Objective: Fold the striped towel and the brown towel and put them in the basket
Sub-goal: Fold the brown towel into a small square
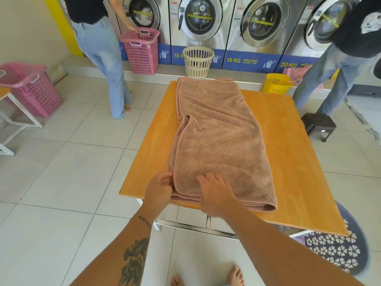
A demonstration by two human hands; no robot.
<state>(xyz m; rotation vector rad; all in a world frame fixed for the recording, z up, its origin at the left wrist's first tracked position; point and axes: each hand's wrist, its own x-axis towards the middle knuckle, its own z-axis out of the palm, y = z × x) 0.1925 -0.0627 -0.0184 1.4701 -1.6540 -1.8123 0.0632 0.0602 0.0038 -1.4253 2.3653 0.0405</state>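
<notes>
The brown towel (214, 131) lies folded lengthwise along the wooden table (288, 162), its near end hanging slightly over the front edge. My left hand (158, 190) pinches the towel's near left corner with curled fingers. My right hand (214, 193) rests on the near end, fingers spread flat on the cloth. A grey-purple basket (340, 252) with a flower-pattern wall stands on the floor under the table's near right corner. The striped towel is not in view.
Washing machines (202, 19) line the far wall. Two people stand there, one at the left (99, 48), one at the right (340, 69). Pink baskets (142, 50) (31, 87), a cream basket (198, 60), a yellow basket (276, 83) and a dark stool (318, 124) are on the floor.
</notes>
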